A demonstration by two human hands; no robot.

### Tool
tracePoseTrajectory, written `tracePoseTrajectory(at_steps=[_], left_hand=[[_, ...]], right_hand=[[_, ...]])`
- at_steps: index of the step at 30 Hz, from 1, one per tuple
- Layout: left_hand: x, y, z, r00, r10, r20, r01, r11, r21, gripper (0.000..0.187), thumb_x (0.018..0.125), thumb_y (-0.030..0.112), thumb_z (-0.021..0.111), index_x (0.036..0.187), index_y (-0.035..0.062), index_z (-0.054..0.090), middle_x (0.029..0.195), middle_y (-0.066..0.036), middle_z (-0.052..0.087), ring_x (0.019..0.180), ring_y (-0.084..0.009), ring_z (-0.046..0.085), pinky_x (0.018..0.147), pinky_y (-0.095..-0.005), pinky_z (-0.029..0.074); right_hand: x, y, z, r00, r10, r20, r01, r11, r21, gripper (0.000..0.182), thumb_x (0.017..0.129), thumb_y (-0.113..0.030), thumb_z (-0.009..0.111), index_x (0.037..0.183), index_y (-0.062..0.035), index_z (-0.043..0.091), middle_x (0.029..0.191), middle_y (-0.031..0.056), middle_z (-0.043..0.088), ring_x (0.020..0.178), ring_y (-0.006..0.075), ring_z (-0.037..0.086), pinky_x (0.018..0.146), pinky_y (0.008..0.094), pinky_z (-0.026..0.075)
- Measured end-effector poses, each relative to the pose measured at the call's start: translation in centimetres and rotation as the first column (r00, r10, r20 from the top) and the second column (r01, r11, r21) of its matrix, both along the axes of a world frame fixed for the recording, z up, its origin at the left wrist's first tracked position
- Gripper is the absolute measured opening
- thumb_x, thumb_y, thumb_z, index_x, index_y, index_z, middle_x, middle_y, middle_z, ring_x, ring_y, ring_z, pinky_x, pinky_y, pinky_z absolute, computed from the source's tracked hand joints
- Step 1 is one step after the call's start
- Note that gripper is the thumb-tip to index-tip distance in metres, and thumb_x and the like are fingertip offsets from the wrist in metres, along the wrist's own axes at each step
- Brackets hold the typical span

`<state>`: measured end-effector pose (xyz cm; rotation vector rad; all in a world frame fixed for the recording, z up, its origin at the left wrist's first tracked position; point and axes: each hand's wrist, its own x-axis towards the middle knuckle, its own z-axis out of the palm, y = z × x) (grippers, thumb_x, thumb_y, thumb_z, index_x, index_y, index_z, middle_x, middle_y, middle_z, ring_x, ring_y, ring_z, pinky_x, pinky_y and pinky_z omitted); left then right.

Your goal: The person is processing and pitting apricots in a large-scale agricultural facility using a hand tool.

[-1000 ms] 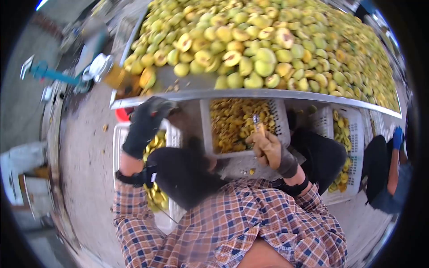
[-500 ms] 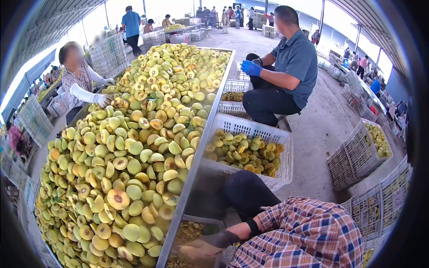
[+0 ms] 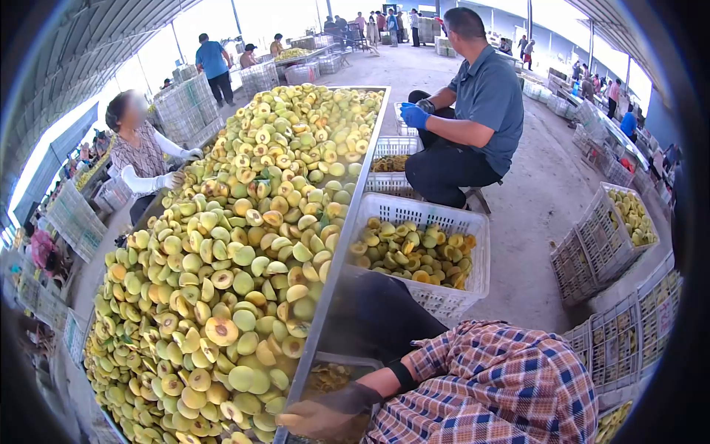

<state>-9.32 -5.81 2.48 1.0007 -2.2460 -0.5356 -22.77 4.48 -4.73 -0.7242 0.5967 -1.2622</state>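
My right hand [image 3: 318, 418], in a dark, blurred covering below a plaid sleeve [image 3: 488, 385], is at the metal edge [image 3: 333, 296] of the table, low in the view. Its fingers are smeared, and whether they hold anything is unclear. Under my wrist is a bin [image 3: 355, 360] with yellowish pieces [image 3: 325, 377]. Beside the hand lies a big heap of halved yellow-green fruit [image 3: 244, 277], some halves showing brown centres. My left hand is out of view.
A white crate [image 3: 477, 277] of fruit halves stands right of the table. Beyond it a person in blue gloves [image 3: 414, 115] sits on a low seat. Across the heap, another person's white-gloved hand [image 3: 174, 180] touches the fruit. Stacked crates [image 3: 603, 240] stand at right.
My right hand has moved from over the bin leftward to the table's edge. The whole view has shifted slightly. The person across the heap has lifted their head a little.
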Motion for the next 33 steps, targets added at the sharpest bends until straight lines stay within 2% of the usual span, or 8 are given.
tracePoseTrajectory(at_steps=[9,12,14,16,18,25,30,33], left_hand=[[1.6,0.9,0.0,0.981,0.123,0.146,-0.051,0.905,-0.423,0.062,0.086,0.043,0.071,0.134,0.0071,0.053,0.131,-0.028,0.054,0.111,-0.0464,0.056,0.095,-0.0527,0.048],[2.5,1.1,0.4,0.964,0.128,0.233,0.018,0.843,-0.538,0.060,0.088,0.044,0.066,0.134,0.0081,0.053,0.127,-0.025,0.056,0.106,-0.0421,0.057,0.090,-0.0495,0.048],[0.6,-1.0,-1.2,0.948,-0.073,-0.309,0.197,0.900,0.390,0.056,0.092,0.046,0.057,0.134,0.0092,0.052,0.118,-0.018,0.059,0.097,-0.0335,0.059,0.081,-0.0423,0.048],[0.8,-0.2,-0.9,0.477,0.474,-0.740,0.650,0.377,0.660,0.054,0.097,0.049,0.048,0.134,0.0103,0.051,0.109,-0.011,0.063,0.088,-0.0249,0.061,0.072,-0.0351,0.049],[0.2,0.3,-0.2,0.465,0.509,-0.725,0.699,0.292,0.653,0.067,0.098,0.064,0.026,0.135,0.0135,0.050,0.104,-0.004,0.064,0.082,-0.0148,0.059,0.063,-0.0262,0.044],[-0.4,2.8,-1.7,0.705,0.265,-0.658,0.313,0.716,0.624,0.061,0.103,0.054,0.025,0.130,0.0050,0.050,0.110,-0.009,0.061,0.105,-0.0206,0.058,0.096,-0.0348,0.045],[-0.8,2.7,-1.6,0.623,0.275,-0.733,0.411,0.682,0.605,0.060,0.104,0.053,0.025,0.125,0.0033,0.051,0.108,-0.009,0.061,0.101,-0.0203,0.058,0.092,-0.0337,0.046],[-0.8,2.9,-0.6,0.734,0.188,-0.652,0.322,0.749,0.579,0.057,0.104,0.051,0.026,0.122,0.0031,0.052,0.106,-0.009,0.061,0.099,-0.0196,0.058,0.091,-0.0327,0.046]], right_hand=[[0.0,-5.5,-1.4,0.693,0.259,0.673,-0.491,0.853,0.177,0.034,0.099,-0.042,0.050,0.110,-0.0096,0.052,0.070,-0.0043,0.051,0.049,0.0054,0.045,0.043,0.0197,0.037],[-3.4,-2.4,1.0,0.955,0.114,-0.275,-0.183,0.954,-0.239,0.037,0.098,-0.032,0.050,0.123,-0.0036,0.048,0.106,0.0085,0.046,0.089,0.0173,0.045,0.075,0.0299,0.035],[-3.5,-1.7,2.0,0.311,-0.551,-0.775,-0.363,0.684,-0.632,0.042,0.098,-0.025,0.050,0.131,0.0003,0.045,0.129,0.0169,0.043,0.115,0.0252,0.044,0.097,0.0367,0.034],[-3.4,-2.0,2.7,0.391,-0.505,-0.770,-0.244,0.749,-0.616,0.038,0.098,-0.023,0.051,0.126,0.0027,0.050,0.125,0.0198,0.051,0.114,0.0261,0.051,0.098,0.0384,0.040],[-3.4,-1.5,6.5,0.720,-0.077,-0.690,-0.039,0.988,-0.152,0.031,0.099,-0.027,0.052,0.107,0.0027,0.058,0.089,0.0142,0.063,0.084,0.0182,0.060,0.075,0.0343,0.049],[-2.8,-0.9,7.1,0.813,0.025,-0.582,-0.071,0.996,-0.057,0.017,0.095,-0.019,0.047,0.091,-0.0036,0.053,0.072,-0.0018,0.048,0.062,0.0069,0.045,0.056,0.0238,0.039],[-3.1,-0.3,9.5,0.907,0.253,-0.335,-0.184,0.957,0.224,0.030,0.099,-0.031,0.051,0.090,-0.0028,0.056,0.068,-0.0004,0.051,0.062,0.0087,0.046,0.057,0.0257,0.040],[-2.8,-0.2,7.4,0.882,0.101,-0.461,-0.143,0.988,-0.056,0.028,0.099,-0.030,0.051,0.092,-0.0024,0.056,0.068,0.0018,0.053,0.063,0.0123,0.050,0.059,0.0291,0.043]])
